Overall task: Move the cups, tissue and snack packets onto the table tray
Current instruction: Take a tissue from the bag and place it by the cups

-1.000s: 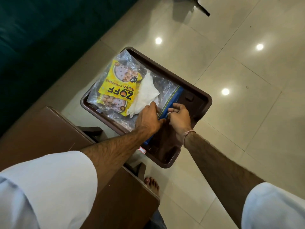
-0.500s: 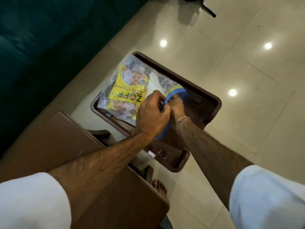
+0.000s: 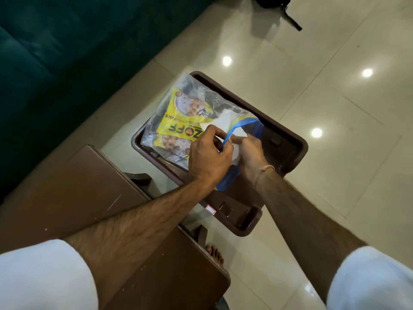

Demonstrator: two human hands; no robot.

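Observation:
A clear plastic zip bag [image 3: 201,97] with a blue top band lies on the brown table tray [image 3: 288,139]. Inside it I see a yellow snack packet [image 3: 178,121] and white tissue [image 3: 225,120]. My left hand [image 3: 207,157] pinches the near side of the blue band [image 3: 237,126] and lifts it. My right hand [image 3: 251,151] is at the bag's mouth, fingers closed on white tissue there. No cups are visible.
A brown wooden chair or table top [image 3: 93,198] sits below my left arm. A dark teal sofa [image 3: 55,52] fills the upper left. Glossy tiled floor [image 3: 335,108] surrounds the tray, and my bare foot [image 3: 214,253] shows under it. A dark object [image 3: 274,3] stands at the top.
The bag's blue band was flat on the tray and is now lifted open by my left hand. My right hand moved into the bag's mouth onto the tissue.

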